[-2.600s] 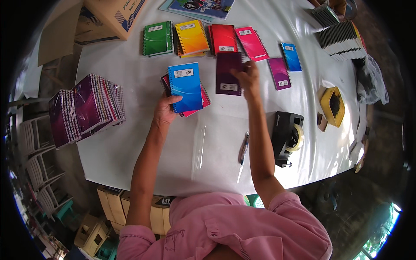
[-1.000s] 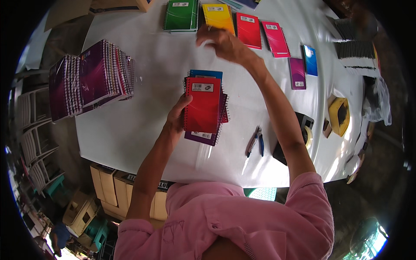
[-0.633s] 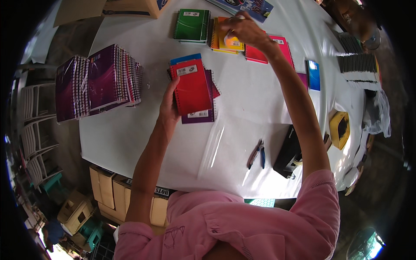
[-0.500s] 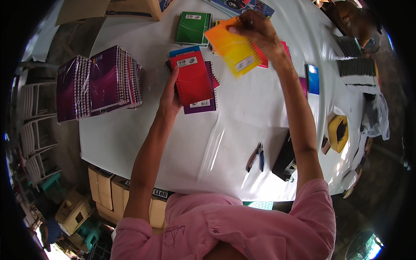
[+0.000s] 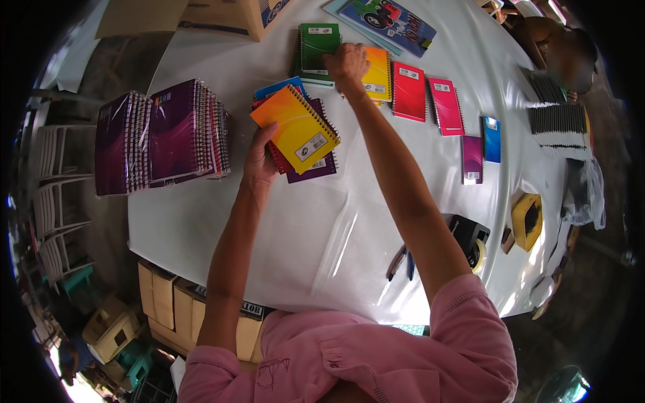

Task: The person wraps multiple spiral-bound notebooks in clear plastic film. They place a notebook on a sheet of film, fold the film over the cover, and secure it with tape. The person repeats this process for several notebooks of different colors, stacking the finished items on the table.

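Observation:
My left hand (image 5: 258,158) grips a fanned stack of small spiral notebooks. On top lies a yellow-orange notebook (image 5: 290,124); blue, red and purple covers stick out beneath it. Farther up the table, my right hand (image 5: 348,66) is closed at the right edge of a green spiral notebook (image 5: 318,52), its fingertips partly hidden. This green notebook sits askew over another green one. Right of that hand are a yellow notebook (image 5: 379,70), a red notebook (image 5: 408,94) and a pink notebook (image 5: 445,106). Beyond them lie a purple notebook (image 5: 472,161) and a blue notebook (image 5: 492,138).
Plastic-wrapped purple notebooks (image 5: 175,134) stand at left. A cardboard box (image 5: 232,20) and picture-covered books (image 5: 393,23) are at the far side. Pliers (image 5: 398,263), a tape dispenser (image 5: 468,235) and a yellow container (image 5: 527,216) lie to the right. Another person sits at far right.
The yellow notebook from my right hand now lies on the stack in my left hand. My right hand has moved left to the green notebook.

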`<action>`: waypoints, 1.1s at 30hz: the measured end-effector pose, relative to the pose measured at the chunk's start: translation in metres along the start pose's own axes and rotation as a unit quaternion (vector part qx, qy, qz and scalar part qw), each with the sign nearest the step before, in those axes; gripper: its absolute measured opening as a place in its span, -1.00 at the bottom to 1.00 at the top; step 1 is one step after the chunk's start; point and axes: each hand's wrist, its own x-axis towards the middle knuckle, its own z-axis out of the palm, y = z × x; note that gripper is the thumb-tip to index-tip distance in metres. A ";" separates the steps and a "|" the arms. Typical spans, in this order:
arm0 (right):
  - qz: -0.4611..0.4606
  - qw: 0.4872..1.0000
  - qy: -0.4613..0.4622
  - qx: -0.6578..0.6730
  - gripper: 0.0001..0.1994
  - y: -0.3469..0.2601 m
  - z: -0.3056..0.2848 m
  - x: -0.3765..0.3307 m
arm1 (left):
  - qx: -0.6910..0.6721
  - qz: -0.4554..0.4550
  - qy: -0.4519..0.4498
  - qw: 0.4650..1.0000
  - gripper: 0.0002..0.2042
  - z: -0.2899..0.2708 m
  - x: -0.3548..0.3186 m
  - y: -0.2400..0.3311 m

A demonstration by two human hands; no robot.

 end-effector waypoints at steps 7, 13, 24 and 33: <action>0.086 0.796 -0.297 0.521 -0.72 0.019 -0.117 -0.016 | -0.065 -0.012 -0.005 0.998 -0.47 -0.019 0.001 0.000; -0.090 0.951 -0.186 0.231 -0.62 0.004 -0.099 -0.087 | -0.131 -0.019 -0.056 0.990 -0.44 -0.004 0.006 -0.003; -0.023 0.999 -0.015 0.019 -0.29 0.012 0.003 -0.012 | -0.081 -0.046 -0.030 0.995 -0.47 -0.031 0.004 0.004; 0.132 0.991 -0.001 -0.034 -0.23 0.091 -0.044 -0.009 | -0.086 -0.061 -0.022 0.994 -0.51 -0.010 0.005 -0.011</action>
